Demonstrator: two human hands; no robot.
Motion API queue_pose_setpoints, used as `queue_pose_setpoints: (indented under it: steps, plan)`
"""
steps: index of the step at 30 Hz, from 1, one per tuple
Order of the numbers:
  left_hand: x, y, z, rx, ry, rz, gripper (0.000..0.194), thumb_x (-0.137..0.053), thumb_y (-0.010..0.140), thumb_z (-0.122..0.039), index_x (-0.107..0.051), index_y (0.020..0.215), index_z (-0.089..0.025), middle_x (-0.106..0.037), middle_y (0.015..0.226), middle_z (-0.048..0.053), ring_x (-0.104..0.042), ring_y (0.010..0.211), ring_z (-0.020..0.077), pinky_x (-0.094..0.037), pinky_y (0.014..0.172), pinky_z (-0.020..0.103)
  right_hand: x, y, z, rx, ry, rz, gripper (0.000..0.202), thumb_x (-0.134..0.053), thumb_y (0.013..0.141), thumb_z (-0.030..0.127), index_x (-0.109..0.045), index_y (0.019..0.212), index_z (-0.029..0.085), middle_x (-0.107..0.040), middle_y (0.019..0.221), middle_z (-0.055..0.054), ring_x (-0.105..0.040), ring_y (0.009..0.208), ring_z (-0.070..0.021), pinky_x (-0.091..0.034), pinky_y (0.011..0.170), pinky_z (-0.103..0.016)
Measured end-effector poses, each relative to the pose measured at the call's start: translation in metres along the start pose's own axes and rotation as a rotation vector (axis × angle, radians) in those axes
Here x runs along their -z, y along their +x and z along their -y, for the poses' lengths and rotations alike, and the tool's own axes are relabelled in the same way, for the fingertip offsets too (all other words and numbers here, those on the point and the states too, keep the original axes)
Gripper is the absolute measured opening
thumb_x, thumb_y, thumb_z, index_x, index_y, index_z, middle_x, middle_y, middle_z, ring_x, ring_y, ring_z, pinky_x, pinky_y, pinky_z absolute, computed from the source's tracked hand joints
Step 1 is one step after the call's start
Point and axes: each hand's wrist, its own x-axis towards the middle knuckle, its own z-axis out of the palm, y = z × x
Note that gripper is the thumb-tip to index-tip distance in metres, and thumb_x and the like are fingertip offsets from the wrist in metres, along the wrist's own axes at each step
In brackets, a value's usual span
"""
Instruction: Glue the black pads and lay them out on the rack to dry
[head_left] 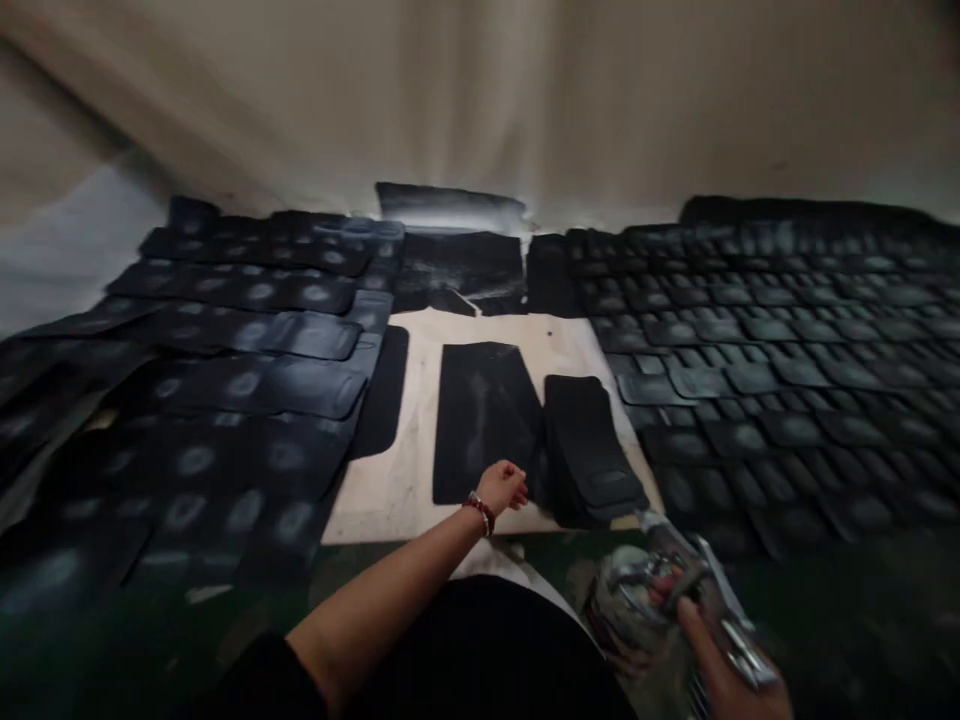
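My right hand [709, 640], at the lower right, is closed around the handle of a metal spray gun [675, 545]. A round, stained cup [626, 590] hangs below the gun, whose nozzle points forward near a stack of black padded pieces [589, 440]. My left hand [504, 485], with a beaded bracelet at the wrist, hovers by the lower edge of a flat black panel [480, 420]. Its fingers are curled in, and nothing shows in them. Panel and stack lie on a pale board [420, 400].
Overlapping rows of black pieces with whitish patches [259, 380] spread over the left side. More rows of black pieces [757, 380] cover the right. Another dark piece [386, 395] lies along the board's left edge. Behind everything hangs a pale sheet [480, 100].
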Motion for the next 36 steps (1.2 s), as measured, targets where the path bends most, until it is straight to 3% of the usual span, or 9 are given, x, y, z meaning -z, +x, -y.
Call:
queue_pose_setpoints:
  steps: [2, 4, 7, 12, 16, 21, 25, 33, 36]
  plan:
    - [-0.041, 0.015, -0.012, -0.007, 0.150, 0.003, 0.020, -0.060, 0.082, -0.031, -0.046, 0.077, -0.017, -0.055, 0.055, -0.002, -0.056, 0.040, 0.0109, -0.042, 0.037, 0.017, -0.005, 0.003, 0.004, -0.060, 0.122, 0.033, 0.047, -0.063, 0.070, 0.059, -0.071, 0.093, 0.018, -0.070, 0.097, -0.010, -0.061, 0.102, -0.0312, -0.051, 0.089, -0.039]
    - [-0.072, 0.027, -0.017, -0.004, 0.297, -0.013, 0.027, -0.065, 0.078, -0.038, -0.046, 0.078, -0.018, -0.053, 0.053, -0.002, -0.056, 0.037, 0.0135, -0.039, 0.034, 0.019, -0.010, 0.006, 0.011, -0.097, 0.245, 0.009, 0.042, -0.067, 0.068, 0.055, -0.072, 0.089, 0.019, -0.071, 0.093, -0.009, -0.062, 0.101, -0.0308, -0.051, 0.088, -0.036]
    - [-0.094, 0.040, -0.017, 0.001, 0.405, -0.034, 0.030, -0.072, 0.070, -0.033, -0.050, 0.082, -0.017, -0.053, 0.052, -0.002, -0.055, 0.036, 0.0155, -0.037, 0.033, 0.020, -0.015, 0.006, 0.014, -0.065, 0.355, 0.013, 0.037, -0.068, 0.071, 0.048, -0.072, 0.092, 0.018, -0.070, 0.097, -0.009, -0.062, 0.102, -0.0284, -0.051, 0.089, -0.034]
    - [-0.089, 0.050, -0.018, 0.013, 0.437, -0.056, 0.018, -0.070, 0.068, -0.017, -0.053, 0.076, -0.016, -0.056, 0.056, 0.003, -0.059, 0.045, 0.0187, -0.040, 0.035, 0.021, -0.014, 0.002, 0.005, -0.037, 0.418, 0.032, 0.034, -0.065, 0.077, 0.046, -0.070, 0.093, 0.017, -0.070, 0.096, -0.009, -0.063, 0.099, -0.0268, -0.049, 0.091, -0.035]
    - [-0.080, 0.042, -0.023, 0.007, 0.425, -0.062, 0.021, -0.069, 0.070, -0.019, -0.051, 0.081, -0.016, -0.055, 0.060, 0.002, -0.059, 0.044, 0.0180, -0.046, 0.036, 0.024, -0.010, 0.001, 0.000, -0.035, 0.407, 0.025, 0.034, -0.064, 0.079, 0.046, -0.070, 0.095, 0.016, -0.069, 0.098, -0.010, -0.062, 0.101, -0.0274, -0.049, 0.090, -0.035]
    - [-0.084, 0.021, -0.019, 0.197, 0.239, 0.131, 0.020, -0.058, 0.083, -0.020, -0.044, 0.096, -0.015, -0.058, 0.055, 0.002, -0.064, 0.045, 0.0213, -0.050, 0.040, 0.027, -0.009, 0.000, 0.001, -0.028, 0.414, 0.073, 0.033, -0.064, 0.080, 0.045, -0.069, 0.096, 0.016, -0.069, 0.096, -0.010, -0.062, 0.099, -0.0268, -0.049, 0.088, -0.033]
    - [-0.086, 0.013, -0.018, 0.174, 0.263, 0.171, 0.010, -0.049, 0.087, -0.016, -0.043, 0.095, -0.015, -0.059, 0.052, 0.003, -0.062, 0.041, 0.0178, -0.049, 0.039, 0.024, -0.010, 0.002, 0.006, -0.050, 0.427, 0.069, 0.037, -0.065, 0.078, 0.045, -0.069, 0.100, 0.015, -0.068, 0.102, -0.011, -0.062, 0.101, -0.0275, -0.050, 0.088, -0.034]
    - [-0.083, 0.005, -0.019, 0.146, 0.206, 0.164, 0.012, -0.050, 0.088, -0.017, -0.039, 0.094, -0.017, -0.058, 0.050, -0.001, -0.059, 0.038, 0.0149, -0.044, 0.038, 0.019, -0.001, 0.000, -0.003, -0.096, 0.361, -0.052, 0.040, -0.067, 0.074, 0.046, -0.070, 0.099, 0.015, -0.070, 0.099, -0.011, -0.064, 0.096, -0.0281, -0.054, 0.080, -0.033]
    - [-0.083, 0.001, -0.018, 0.141, 0.164, 0.159, 0.013, -0.048, 0.087, -0.012, -0.037, 0.092, -0.018, -0.058, 0.050, -0.001, -0.058, 0.038, 0.0142, -0.043, 0.037, 0.018, 0.004, -0.005, -0.008, -0.100, 0.360, -0.006, 0.038, -0.069, 0.073, 0.045, -0.070, 0.096, 0.015, -0.069, 0.101, -0.011, -0.063, 0.099, -0.0290, -0.055, 0.079, -0.031]
